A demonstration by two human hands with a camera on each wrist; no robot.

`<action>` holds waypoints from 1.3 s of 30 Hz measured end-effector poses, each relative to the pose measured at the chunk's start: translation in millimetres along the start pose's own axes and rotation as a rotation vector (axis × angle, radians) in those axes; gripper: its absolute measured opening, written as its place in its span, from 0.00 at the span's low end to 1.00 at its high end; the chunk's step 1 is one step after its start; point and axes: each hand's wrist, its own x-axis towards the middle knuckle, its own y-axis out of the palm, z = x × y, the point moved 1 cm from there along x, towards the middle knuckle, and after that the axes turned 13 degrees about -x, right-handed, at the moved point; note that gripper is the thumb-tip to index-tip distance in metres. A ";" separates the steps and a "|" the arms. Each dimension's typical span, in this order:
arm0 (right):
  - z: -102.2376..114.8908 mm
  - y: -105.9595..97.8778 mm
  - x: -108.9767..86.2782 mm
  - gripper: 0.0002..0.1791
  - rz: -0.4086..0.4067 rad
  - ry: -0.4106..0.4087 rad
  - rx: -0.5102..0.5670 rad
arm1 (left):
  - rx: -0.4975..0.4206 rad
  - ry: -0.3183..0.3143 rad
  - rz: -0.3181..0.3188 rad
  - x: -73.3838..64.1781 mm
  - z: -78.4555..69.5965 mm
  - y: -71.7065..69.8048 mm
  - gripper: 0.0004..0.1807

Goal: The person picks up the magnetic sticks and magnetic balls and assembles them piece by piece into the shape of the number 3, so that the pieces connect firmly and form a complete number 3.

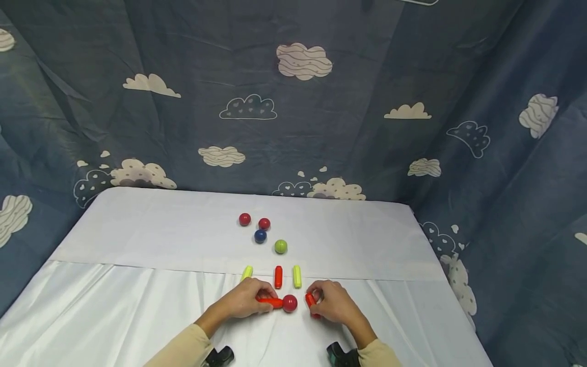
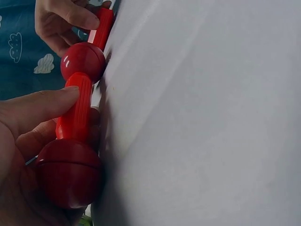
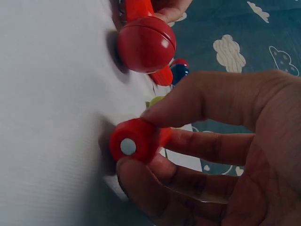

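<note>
My left hand (image 1: 243, 299) grips a red rod (image 2: 74, 113) between thumb and fingers. A red ball (image 1: 290, 303) sits against the rod's right end. In the left wrist view, another red ball (image 2: 69, 173) touches its near end, under my palm. To the right of this piece, my right hand (image 1: 336, 304) pinches a second red rod (image 3: 134, 136). A round silvery disc shows in that rod's end face. A gap separates the second rod from the ball. Both hands are low over the white cloth.
Beyond the hands lie a yellow-green rod (image 1: 247, 272), a red rod (image 1: 278, 277) and another yellow-green rod (image 1: 297, 277). Farther back are two red balls (image 1: 245, 219), a blue ball (image 1: 260, 236) and a green ball (image 1: 281, 246). A cloud-patterned curtain (image 1: 339, 142) hangs behind the table.
</note>
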 end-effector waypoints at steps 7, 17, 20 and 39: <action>-9.6 -1.1 8.4 0.16 0.045 0.009 0.186 | -0.016 -0.016 0.016 1.2 0.8 2.9 0.07; -0.5 -8.2 20.4 0.17 -0.028 -0.106 0.486 | -0.009 -0.020 0.013 -2.5 -1.1 0.4 0.07; -4.0 -3.9 31.7 0.18 -0.039 -0.102 0.540 | -0.010 -0.013 0.013 -1.9 -1.0 0.7 0.07; 18.9 -11.9 67.8 0.14 0.077 -0.179 0.419 | -0.007 -0.010 0.022 2.1 2.4 1.3 0.07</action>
